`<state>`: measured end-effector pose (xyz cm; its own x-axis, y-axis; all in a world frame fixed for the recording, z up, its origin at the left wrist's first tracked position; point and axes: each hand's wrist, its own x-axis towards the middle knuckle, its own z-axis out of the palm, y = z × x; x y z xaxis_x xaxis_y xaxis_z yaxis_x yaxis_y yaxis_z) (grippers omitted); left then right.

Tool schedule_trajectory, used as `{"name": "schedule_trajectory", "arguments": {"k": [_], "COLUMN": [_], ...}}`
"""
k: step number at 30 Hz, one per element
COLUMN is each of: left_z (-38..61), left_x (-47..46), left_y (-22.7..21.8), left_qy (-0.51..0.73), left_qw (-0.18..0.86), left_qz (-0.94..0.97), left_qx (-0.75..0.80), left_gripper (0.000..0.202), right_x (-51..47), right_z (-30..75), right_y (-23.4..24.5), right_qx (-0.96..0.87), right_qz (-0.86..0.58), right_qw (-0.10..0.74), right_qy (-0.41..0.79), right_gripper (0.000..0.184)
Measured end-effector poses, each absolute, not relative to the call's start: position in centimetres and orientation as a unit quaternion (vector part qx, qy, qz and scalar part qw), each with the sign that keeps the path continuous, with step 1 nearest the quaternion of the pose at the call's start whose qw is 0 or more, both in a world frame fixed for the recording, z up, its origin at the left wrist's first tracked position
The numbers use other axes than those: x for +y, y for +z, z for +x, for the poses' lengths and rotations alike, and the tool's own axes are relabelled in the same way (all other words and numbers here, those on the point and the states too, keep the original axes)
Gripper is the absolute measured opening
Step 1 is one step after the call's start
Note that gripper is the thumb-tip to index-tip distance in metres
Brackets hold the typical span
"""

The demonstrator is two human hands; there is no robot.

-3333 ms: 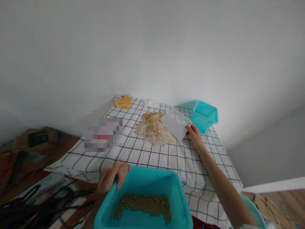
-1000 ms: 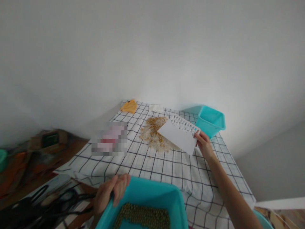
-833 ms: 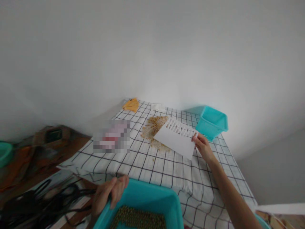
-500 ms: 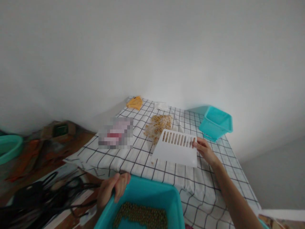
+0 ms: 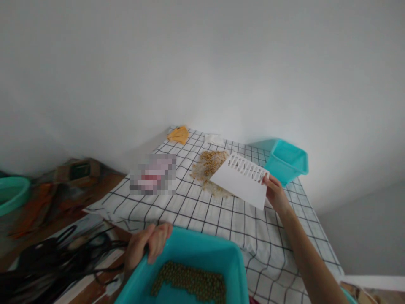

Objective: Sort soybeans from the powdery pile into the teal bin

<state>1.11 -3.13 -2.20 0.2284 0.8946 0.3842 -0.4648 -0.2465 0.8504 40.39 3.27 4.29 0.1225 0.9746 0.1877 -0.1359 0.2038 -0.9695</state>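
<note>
My left hand (image 5: 147, 245) is closed over the left rim of a teal plastic bin (image 5: 207, 248), below the table's near edge. Small, round, brownish-green pieces like beans (image 5: 193, 278) lie in its bottom. With my right hand (image 5: 274, 192) I grip one corner of a white plastic board (image 5: 240, 185) that has a row of slots along its far side. It is tilted above the checked tablecloth (image 5: 183, 211). Beside and partly behind the board lies a spread of yellowish grains (image 5: 211, 162) on what looks like clear plastic.
A second teal container (image 5: 286, 160) stands tilted at the table's right. A yellow cloth-like item (image 5: 179, 135) and a white one (image 5: 214, 139) lie at the back. A pixelated item (image 5: 155, 175) sits left. Dark cables (image 5: 63, 257) and a green basin (image 5: 14, 192) are on the left.
My right hand has raised the white board slightly to the right and away from me, turning it clockwise. More of the grain spread's near end shows. My left hand keeps its hold on the bin.
</note>
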Motion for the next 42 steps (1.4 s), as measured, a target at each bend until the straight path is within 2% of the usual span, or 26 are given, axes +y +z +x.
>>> {"name": "schedule_trajectory", "arguments": {"k": [9, 29, 36, 42], "left_z": [2.3, 2.4, 2.5, 2.6], "left_x": [-1.6, -2.0, -1.9, -2.0], "left_y": [-0.5, 0.0, 0.1, 0.6], "left_qy": [0.566, 0.565, 0.567, 0.571], "left_qw": [0.593, 0.569, 0.58, 0.575], "left_qz": [0.521, 0.529, 0.524, 0.527], "left_qx": [0.238, 0.278, 0.258, 0.255], "left_gripper": [0.066, 0.068, 0.066, 0.066], "right_x": [3.3, 2.9, 3.1, 3.0], "right_z": [40.4, 40.4, 40.7, 40.8], "right_y": [4.5, 4.2, 4.3, 4.2], "right_qx": [-0.41, -0.518, -0.502, -0.533], "right_qz": [-0.51, -0.494, -0.491, -0.497], "right_qw": [0.623, 0.571, 0.609, 0.584], "right_qy": [0.428, 0.402, 0.369, 0.358], "right_gripper": [0.034, 0.033, 0.032, 0.032]}}
